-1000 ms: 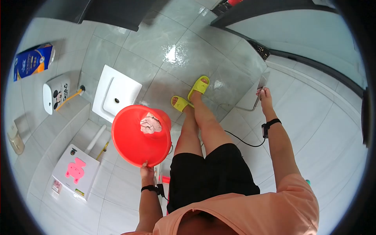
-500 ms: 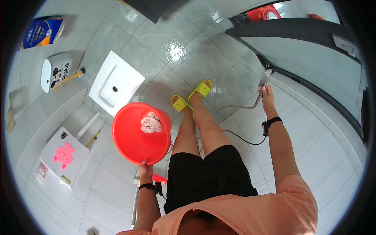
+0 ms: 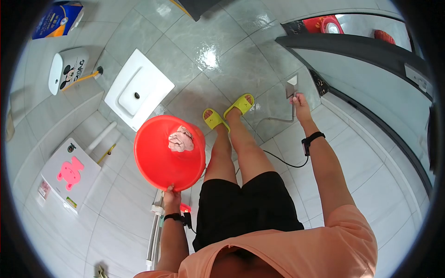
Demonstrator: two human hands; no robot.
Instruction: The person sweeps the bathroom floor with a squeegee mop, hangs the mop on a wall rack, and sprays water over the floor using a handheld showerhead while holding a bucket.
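Observation:
My left hand (image 3: 172,196) grips the near rim of a red bucket (image 3: 160,162), which is tilted so its inside faces me. A crumpled pink cloth (image 3: 181,139) lies inside against the bucket's far wall. Out to the right, my right hand (image 3: 300,103) is closed round the handle of a shower head (image 3: 291,87), whose grey hose (image 3: 276,119) curves down toward the floor. Fine water streaks show beside the shower head.
A white squat toilet (image 3: 139,90) is set in the wet tiled floor (image 3: 194,51), left of my feet in yellow slippers (image 3: 239,105). A dark-framed glass door (image 3: 366,78) stands at right. On the left wall are a cistern (image 3: 72,69) and a white box (image 3: 70,173).
My view has shifted, showing more beyond the door. My right hand has moved the shower head left, closer to my feet. My left hand still holds the bucket, slightly higher in view.

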